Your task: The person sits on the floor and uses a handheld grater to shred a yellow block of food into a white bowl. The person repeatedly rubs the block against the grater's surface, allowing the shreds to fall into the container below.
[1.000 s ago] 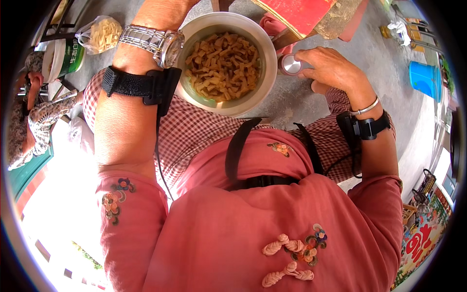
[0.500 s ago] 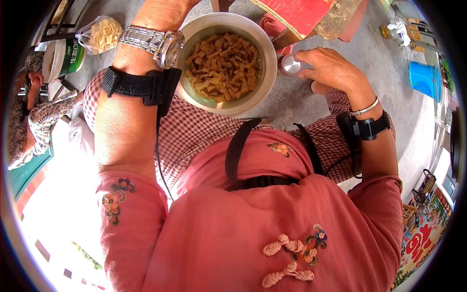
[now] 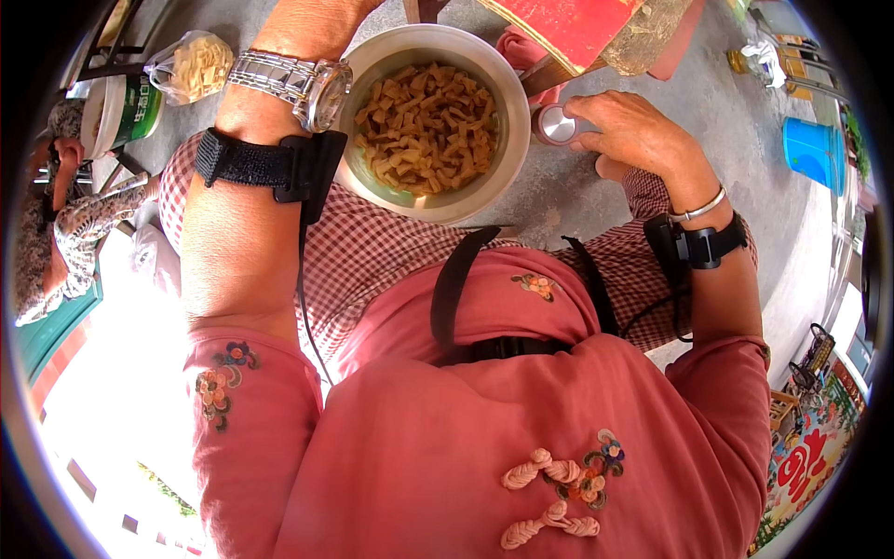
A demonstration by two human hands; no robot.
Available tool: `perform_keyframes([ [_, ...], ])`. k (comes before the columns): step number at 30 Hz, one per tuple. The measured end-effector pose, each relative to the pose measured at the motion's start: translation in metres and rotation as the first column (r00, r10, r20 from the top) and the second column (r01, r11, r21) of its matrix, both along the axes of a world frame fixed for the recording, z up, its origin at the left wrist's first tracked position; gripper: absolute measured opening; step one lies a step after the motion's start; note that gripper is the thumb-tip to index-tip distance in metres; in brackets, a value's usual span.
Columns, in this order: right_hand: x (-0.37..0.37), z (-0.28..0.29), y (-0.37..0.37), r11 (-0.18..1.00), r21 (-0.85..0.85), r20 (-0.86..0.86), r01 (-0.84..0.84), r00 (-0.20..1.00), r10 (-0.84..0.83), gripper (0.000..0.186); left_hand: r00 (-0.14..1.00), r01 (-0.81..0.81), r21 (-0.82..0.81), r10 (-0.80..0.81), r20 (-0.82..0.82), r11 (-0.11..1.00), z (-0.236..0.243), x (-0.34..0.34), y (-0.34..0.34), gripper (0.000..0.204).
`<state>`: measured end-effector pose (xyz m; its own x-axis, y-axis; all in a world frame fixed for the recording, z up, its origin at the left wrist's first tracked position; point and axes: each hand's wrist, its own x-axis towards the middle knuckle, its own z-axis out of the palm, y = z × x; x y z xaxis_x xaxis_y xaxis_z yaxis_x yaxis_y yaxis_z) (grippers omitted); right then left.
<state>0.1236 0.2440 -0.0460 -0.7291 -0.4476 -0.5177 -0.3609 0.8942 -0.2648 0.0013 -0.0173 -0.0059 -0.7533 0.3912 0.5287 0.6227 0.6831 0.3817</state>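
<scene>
A wide pale basin (image 3: pixel 510 154) holds many short brown food strips (image 3: pixel 426 129), perhaps dried vegetable pieces. To its right, my right hand (image 3: pixel 633 126) has its fingers closed around a small round pinkish container with a silver disc-shaped end (image 3: pixel 557 124). What that container is exactly, I cannot tell. My left forearm (image 3: pixel 244 233) reaches up past the basin's left side, with a metal watch (image 3: pixel 326 93) on the wrist. Beyond the wrist, my left hand lies outside the upper edge, so its fingers do not show.
A red-topped wooden bench (image 3: pixel 568 28) stands just beyond the basin. At the left are a plastic bag of pale strips (image 3: pixel 200 67), a white-and-green bucket (image 3: pixel 135 110) and another person's arm (image 3: pixel 65 177). A blue bin (image 3: pixel 812 154) sits on the grey floor at the right.
</scene>
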Motion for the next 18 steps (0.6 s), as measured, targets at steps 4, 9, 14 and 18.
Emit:
perform_keyframes([
  [4,-0.0001,0.0002,-0.0003,1.0,-0.001,0.001,-0.001,1.0,0.001,0.033,1.0,-0.007,0.001,0.007,0.006,1.0,-0.0012,-0.0014,-0.0003,0.034],
  [9,0.0002,0.0007,-0.0008,1.0,0.004,-0.006,-0.007,1.0,0.007,0.029,1.0,0.005,0.011,-0.005,-0.007,1.0,-0.0024,-0.0022,-0.0003,0.034],
  [14,0.0004,-0.0009,0.0006,1.0,-0.006,-0.012,-0.011,1.0,0.011,0.028,1.0,0.003,0.011,-0.003,-0.002,1.0,-0.0015,-0.0018,-0.0004,0.035],
  [18,-0.0005,-0.0018,0.0012,0.999,-0.014,-0.036,-0.033,0.999,0.032,0.028,0.999,-0.033,-0.012,0.033,0.008,0.999,-0.0003,-0.0003,-0.0027,0.033],
])
